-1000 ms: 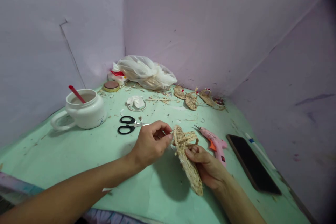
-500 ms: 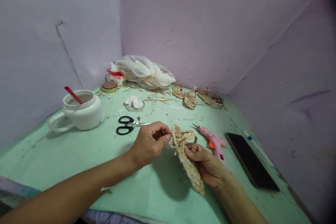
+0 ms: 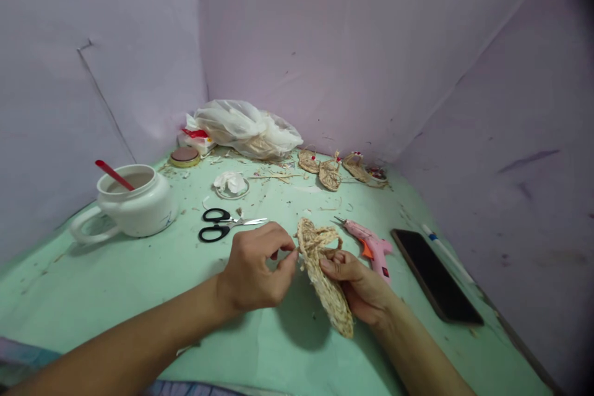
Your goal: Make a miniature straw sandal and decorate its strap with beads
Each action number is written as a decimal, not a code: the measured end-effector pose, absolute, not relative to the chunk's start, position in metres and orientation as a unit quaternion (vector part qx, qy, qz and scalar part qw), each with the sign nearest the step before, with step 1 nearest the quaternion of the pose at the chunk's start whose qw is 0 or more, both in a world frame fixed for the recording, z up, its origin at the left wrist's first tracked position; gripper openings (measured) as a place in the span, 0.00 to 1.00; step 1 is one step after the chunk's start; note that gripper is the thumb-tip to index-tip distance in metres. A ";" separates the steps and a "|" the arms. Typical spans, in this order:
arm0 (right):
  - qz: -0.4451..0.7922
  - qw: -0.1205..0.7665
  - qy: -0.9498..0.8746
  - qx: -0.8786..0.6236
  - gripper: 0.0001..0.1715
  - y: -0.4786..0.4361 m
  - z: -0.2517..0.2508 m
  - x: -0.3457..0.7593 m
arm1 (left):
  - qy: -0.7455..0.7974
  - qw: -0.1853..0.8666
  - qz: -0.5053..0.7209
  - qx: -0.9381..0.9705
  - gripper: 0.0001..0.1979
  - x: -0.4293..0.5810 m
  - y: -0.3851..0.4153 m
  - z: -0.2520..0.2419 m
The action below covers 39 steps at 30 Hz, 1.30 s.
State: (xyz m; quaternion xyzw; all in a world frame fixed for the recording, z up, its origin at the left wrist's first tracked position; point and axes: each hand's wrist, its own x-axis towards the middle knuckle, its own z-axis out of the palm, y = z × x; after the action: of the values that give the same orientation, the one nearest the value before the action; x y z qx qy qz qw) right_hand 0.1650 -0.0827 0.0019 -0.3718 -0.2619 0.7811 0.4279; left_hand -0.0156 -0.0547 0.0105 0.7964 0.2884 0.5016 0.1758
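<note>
A small woven straw slipper (image 3: 327,288) with braided straps stands tilted above the table, its toe end toward me. My right hand (image 3: 359,288) grips it from the right side, thumb on the woven sole near the straps. At the slipper's upper left edge, my left hand (image 3: 260,266) is closed in a pinch. A short bit of straw strand (image 3: 297,249) shows between those fingertips and the slipper's edge; most of it is hidden by the fingers. Black-handled scissors (image 3: 216,224) lie just beyond my left hand. A pink glue gun (image 3: 371,242) rests beyond my right hand.
On the left stands a white mug (image 3: 139,204) with a red stick in it. Several straw slippers (image 3: 329,174) with red beads lie at the back beside a plastic bag (image 3: 245,127). A phone (image 3: 436,275) and a white pen (image 3: 448,253) lie right. Straw scraps litter the table.
My left hand has dropped slightly and turned a little beside the slipper's edge, still pinching. My right hand keeps its hold. The whole view has shifted a little.
</note>
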 end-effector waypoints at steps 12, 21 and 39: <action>0.893 0.337 -0.148 -0.258 0.27 -0.082 0.006 0.172 | 0.366 0.338 0.472 0.727 0.08 -0.026 -0.043 0.024; 0.924 0.207 -0.215 -0.240 0.22 -0.083 0.003 0.164 | 0.273 0.607 0.366 0.651 0.13 -0.025 -0.031 0.019; 0.093 0.379 -0.436 -0.811 0.12 -0.072 0.018 0.259 | 0.370 0.568 0.462 0.572 0.09 -0.022 -0.020 0.005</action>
State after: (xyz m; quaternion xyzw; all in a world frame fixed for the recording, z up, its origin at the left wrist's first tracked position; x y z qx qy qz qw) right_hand 0.2591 -0.0722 0.0183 -0.8113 -0.4356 0.0926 0.3787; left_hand -0.0221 -0.0197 0.0053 0.5717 0.3704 0.4624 0.5676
